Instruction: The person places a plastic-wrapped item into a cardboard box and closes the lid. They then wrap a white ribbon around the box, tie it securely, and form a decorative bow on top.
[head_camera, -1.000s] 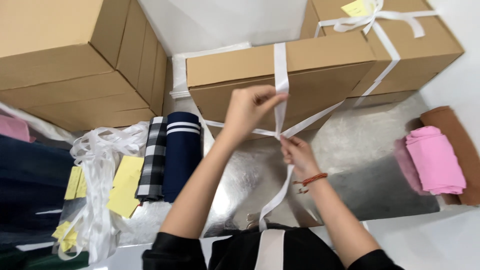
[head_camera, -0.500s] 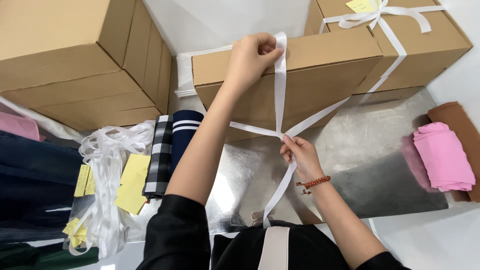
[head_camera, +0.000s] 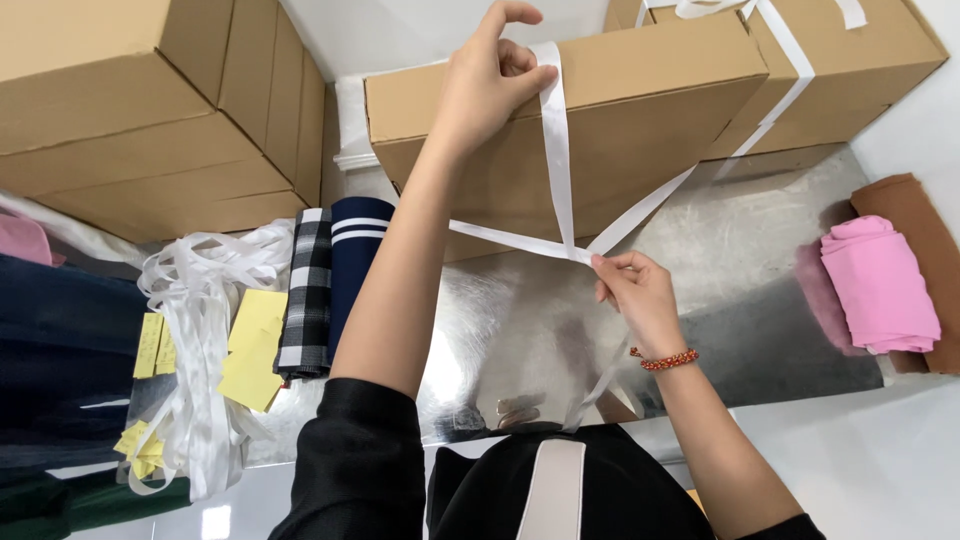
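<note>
Since a moment ago your left hand (head_camera: 490, 75) has climbed from the front of the cardboard box (head_camera: 600, 120) to above its top edge, drawing the white ribbon (head_camera: 556, 140) up taut. Its fingers are closed in a pinch on that upper end, which keeps the band flat and straight. Your right hand (head_camera: 640, 300), a red bead bracelet (head_camera: 664, 359) at the wrist, pinches the crossing point in front of the box, where the side strands meet, so the wrap cannot slacken. The box sits on a shiny silver sheet (head_camera: 740, 250). Behind it stands another brown box (head_camera: 840, 70), already bound in white ribbon; plain stacked cartons (head_camera: 150, 110) lie left. Yellow paper slips (head_camera: 250, 350) rest beside loose ribbon lengths (head_camera: 200, 300), with folded pink cloth (head_camera: 880, 285) right.
</note>
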